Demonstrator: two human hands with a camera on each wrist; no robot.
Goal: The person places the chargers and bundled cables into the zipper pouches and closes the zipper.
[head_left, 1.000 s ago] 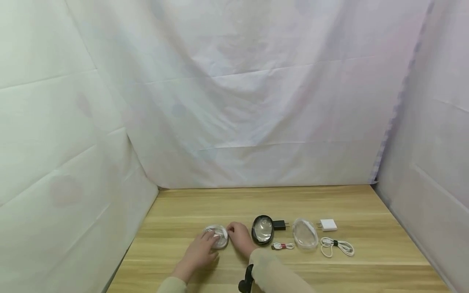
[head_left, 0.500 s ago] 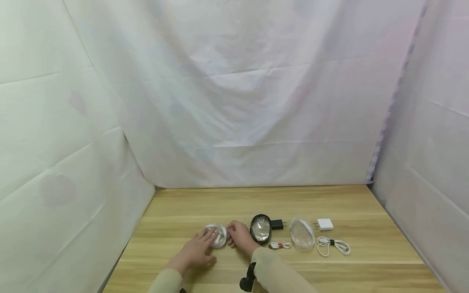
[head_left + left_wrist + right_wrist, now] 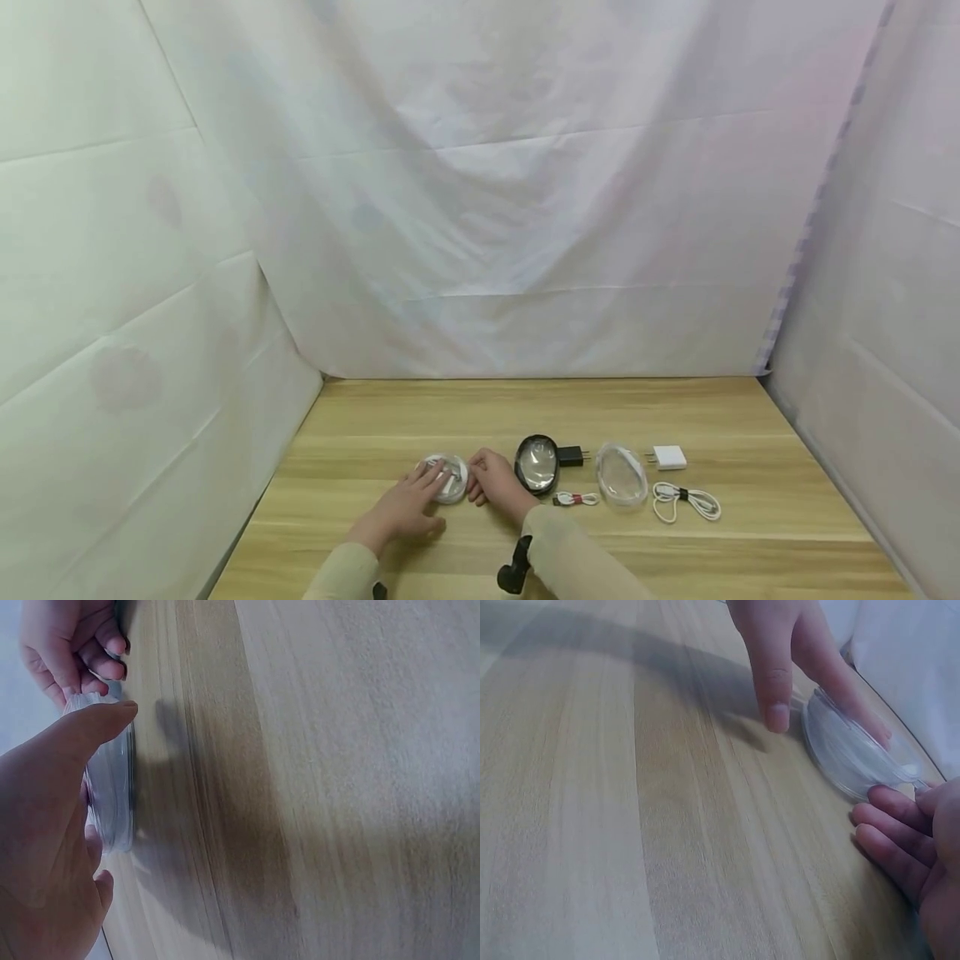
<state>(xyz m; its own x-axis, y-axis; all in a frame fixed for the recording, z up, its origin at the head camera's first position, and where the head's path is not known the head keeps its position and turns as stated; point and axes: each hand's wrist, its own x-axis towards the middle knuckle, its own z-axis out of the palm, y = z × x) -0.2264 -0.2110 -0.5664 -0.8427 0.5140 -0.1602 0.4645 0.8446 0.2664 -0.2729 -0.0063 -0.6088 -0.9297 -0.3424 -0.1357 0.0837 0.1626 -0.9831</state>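
A clear round pouch (image 3: 457,486) with a white rim lies on the table, something white showing inside through its window. My left hand (image 3: 408,506) rests on it from the left, fingers stretched over its top; in the left wrist view the thumb lies along the near side of the pouch (image 3: 112,791). At the pouch's right edge, my right hand (image 3: 497,483) pinches the rim between thumb and index finger, the other fingers (image 3: 892,847) curled below. What exactly the pinch holds is largely hidden by the fingertips.
Right of my hands lie a black-rimmed oval pouch (image 3: 537,464), a black charger plug (image 3: 571,456), a short white cable with a red tie (image 3: 576,498), a clear oval pouch (image 3: 622,475), a white charger plug (image 3: 669,457) and a white cable with a black tie (image 3: 686,501). White curtains surround the table.
The left hand has spread flatter over the pouch. The right hand stays at the pouch's right edge, its lower fingers now showing more. The head view shifts slightly; the other things lie as before.
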